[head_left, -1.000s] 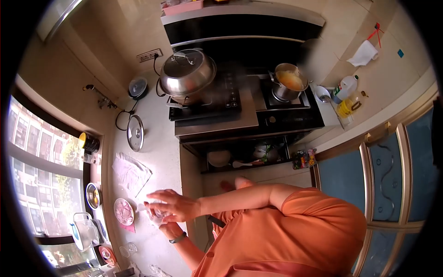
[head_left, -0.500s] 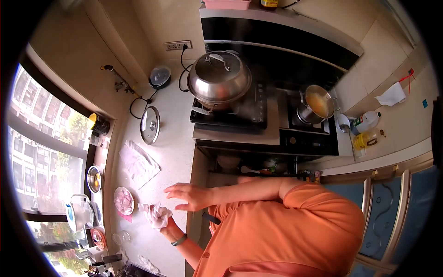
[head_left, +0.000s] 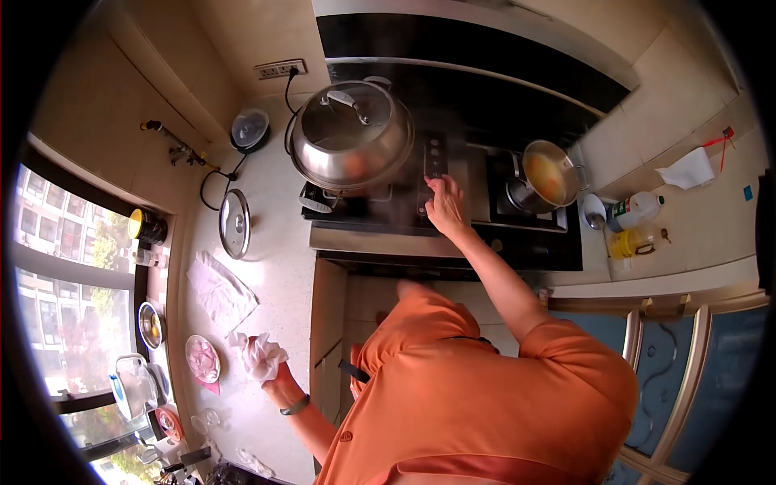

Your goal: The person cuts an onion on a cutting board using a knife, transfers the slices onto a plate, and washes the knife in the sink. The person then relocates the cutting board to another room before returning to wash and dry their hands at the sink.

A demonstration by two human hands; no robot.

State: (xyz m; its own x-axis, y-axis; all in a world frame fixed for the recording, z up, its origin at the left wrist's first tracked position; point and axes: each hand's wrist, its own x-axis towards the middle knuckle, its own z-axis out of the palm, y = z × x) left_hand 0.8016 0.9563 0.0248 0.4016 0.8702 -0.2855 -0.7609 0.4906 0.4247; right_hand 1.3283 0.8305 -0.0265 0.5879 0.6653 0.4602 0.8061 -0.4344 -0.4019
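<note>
At the cooktop, my right hand [head_left: 446, 204] reaches its fingertips to the control panel [head_left: 434, 162] of the black induction cooker; it holds nothing, and its fingers are partly stretched. A large steel pot with a domed lid [head_left: 356, 137] sits on that cooker, just left of the hand. Over the left counter, my left hand [head_left: 273, 376] grips a crumpled white tissue [head_left: 260, 356], which hides most of its fingers. Close by on the counter are a plate of pinkish food [head_left: 203, 359] and a spread pale cloth [head_left: 220, 291].
A steel pot of yellowish food [head_left: 545, 176] stands on the right burner. Beyond it are a ladle on a dish [head_left: 596, 214] and an oil bottle [head_left: 630, 244]. A glass lid [head_left: 235, 225] lies on the left counter. A metal bowl [head_left: 150, 325] stands by the window.
My right hand has moved from beside my left hand up to the cooker's panel. My left hand still grips the tissue. The view has shifted slightly.
</note>
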